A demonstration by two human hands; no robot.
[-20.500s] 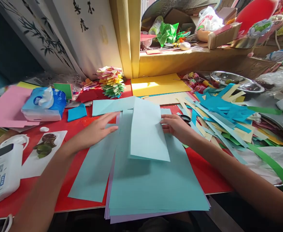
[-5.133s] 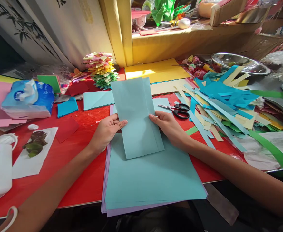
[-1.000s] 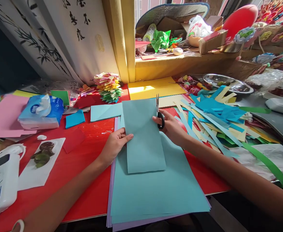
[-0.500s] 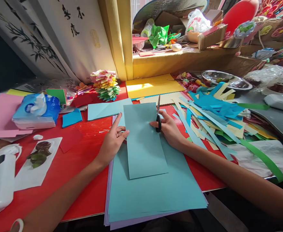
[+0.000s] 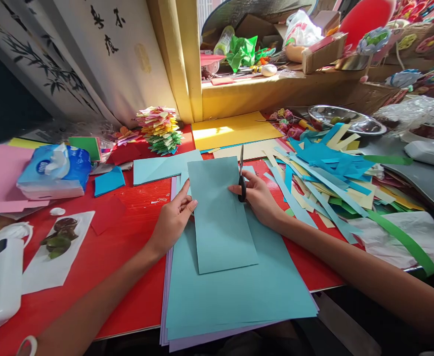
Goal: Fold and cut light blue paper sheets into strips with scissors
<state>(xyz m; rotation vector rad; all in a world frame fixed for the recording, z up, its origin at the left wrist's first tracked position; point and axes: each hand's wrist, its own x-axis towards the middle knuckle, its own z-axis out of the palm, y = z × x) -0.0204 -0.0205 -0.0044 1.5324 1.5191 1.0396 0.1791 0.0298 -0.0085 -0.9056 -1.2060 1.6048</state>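
Observation:
A light blue sheet of paper point(image 5: 220, 222) is held tilted over a stack of larger light blue sheets point(image 5: 239, 301). My left hand point(image 5: 174, 217) pinches its left edge, thumb in front and the other fingers partly hidden behind. My right hand point(image 5: 259, 195) grips black-handled scissors point(image 5: 242, 185), their blades pointing up and away beside the sheet's upper right edge. The right thumb also rests on the front of that sheet. Lilac sheets point(image 5: 187, 342) show beneath the stack. Another light blue piece point(image 5: 157, 169) lies beyond my left hand.
Loose coloured paper strips point(image 5: 324, 183) are heaped on the right, near a metal bowl point(image 5: 346, 121). At the back stands a tower of folded paper pieces point(image 5: 161, 131). A tissue pack point(image 5: 56, 170) and a white device point(image 5: 0, 282) occupy the left of the red table point(image 5: 128, 287).
My left index finger, stretched upward before, has bent in against the paper's edge. My right hand with the scissors stays almost in place. The view has shifted very slightly.

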